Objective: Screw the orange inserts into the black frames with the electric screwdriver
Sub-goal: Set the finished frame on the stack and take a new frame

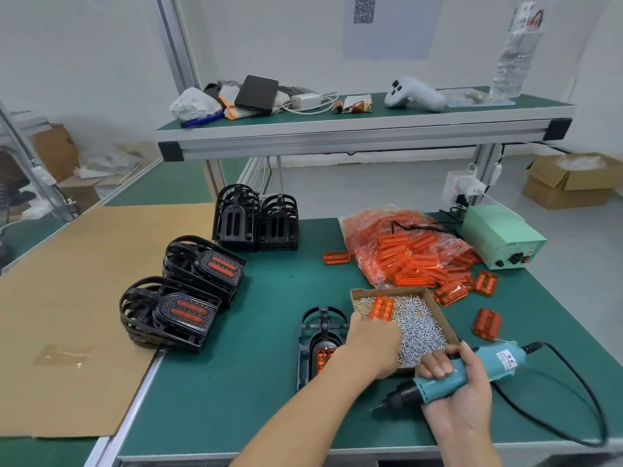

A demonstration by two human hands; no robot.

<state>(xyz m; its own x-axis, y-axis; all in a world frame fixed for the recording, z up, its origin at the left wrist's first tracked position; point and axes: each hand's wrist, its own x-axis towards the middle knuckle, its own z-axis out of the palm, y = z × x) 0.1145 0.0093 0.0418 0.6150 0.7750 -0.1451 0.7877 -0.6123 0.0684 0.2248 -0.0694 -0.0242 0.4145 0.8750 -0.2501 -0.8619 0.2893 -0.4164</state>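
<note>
Reaching into the screw box (425, 293), the left hand (372, 345), fingers hidden, lies just right of the black frame (312, 335); right hand (463, 392) grips the electric screwdriver (472, 374), tip leftward.

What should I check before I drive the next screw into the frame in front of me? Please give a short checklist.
1. Electric screwdriver held by right hand: ok.
2. Orange insert seated in black frame: ok, though partly hidden.
3. Screw picked by left hand from screw box: cannot tell, fingers hide it.
4. Screw on bit tip: not ok, none visible.
5. Frame held steady: not ok, no hand on it.
</note>
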